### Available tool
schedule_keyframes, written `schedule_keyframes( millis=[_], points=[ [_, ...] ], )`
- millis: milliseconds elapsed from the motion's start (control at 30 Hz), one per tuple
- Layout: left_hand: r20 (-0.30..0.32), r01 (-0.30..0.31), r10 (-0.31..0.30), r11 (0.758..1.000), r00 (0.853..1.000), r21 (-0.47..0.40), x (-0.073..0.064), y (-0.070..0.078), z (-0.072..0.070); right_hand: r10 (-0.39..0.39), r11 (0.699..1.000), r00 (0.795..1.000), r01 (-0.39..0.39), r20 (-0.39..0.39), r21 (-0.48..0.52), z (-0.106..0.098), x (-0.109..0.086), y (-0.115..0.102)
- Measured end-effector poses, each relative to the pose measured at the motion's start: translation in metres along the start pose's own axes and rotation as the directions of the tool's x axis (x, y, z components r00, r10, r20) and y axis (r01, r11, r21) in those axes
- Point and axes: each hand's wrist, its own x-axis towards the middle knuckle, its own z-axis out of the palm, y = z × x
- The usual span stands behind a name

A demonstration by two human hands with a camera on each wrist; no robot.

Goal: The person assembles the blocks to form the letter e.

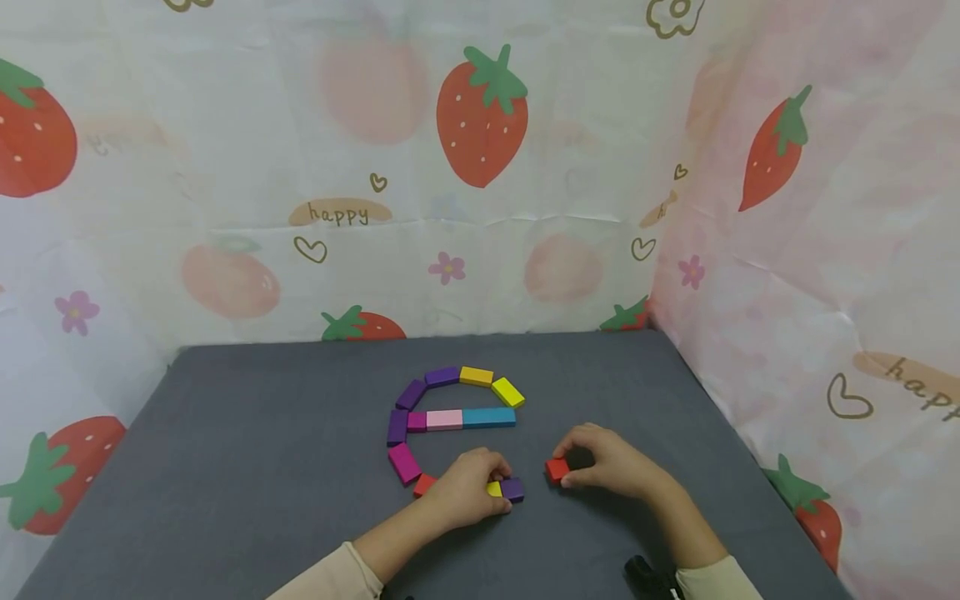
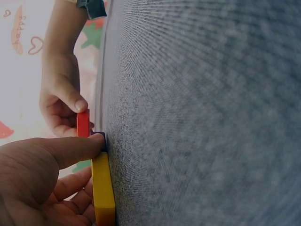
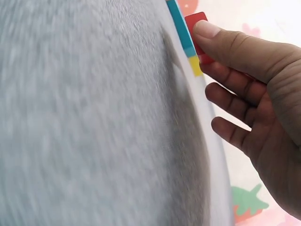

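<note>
Coloured blocks form a shape like a lowercase "e" on the dark grey table. My left hand (image 1: 467, 490) is at its lower end, thumb and fingers pinching a small purple block (image 1: 513, 489). A yellow block (image 2: 103, 188) lies against that block on the near side in the left wrist view. To the right, my right hand (image 1: 611, 462) pinches a red block (image 1: 557, 471) between thumb and index finger, apart from the shape. The other fingers of that hand (image 3: 263, 99) are loosely bent. Part of the lower row is hidden behind my left hand.
Purple, orange and yellow blocks make the upper arc; a blue block (image 1: 489, 417), a pink block (image 1: 444, 420) and a magenta block (image 1: 416, 422) make the crossbar. A black object (image 1: 647, 577) is beside the right sleeve. Strawberry-print cloth (image 1: 480, 250) hangs behind the table (image 1: 262, 467).
</note>
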Motion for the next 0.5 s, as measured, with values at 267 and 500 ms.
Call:
schedule_keyframes(
  millis=[267, 500],
  points=[
    [-0.001, -0.006, 0.006, 1.000, 1.000, 0.002, 0.000, 0.000, 0.000, -0.031, 1.000, 0.999, 0.031, 0.034, -0.001, 0.010, 0.011, -0.006],
    [0.002, 0.002, -0.002, 1.000, 1.000, -0.003, 0.000, 0.000, 0.000, -0.029, 1.000, 0.997, 0.029, 0.068, 0.006, 0.017, 0.017, -0.011]
  ],
)
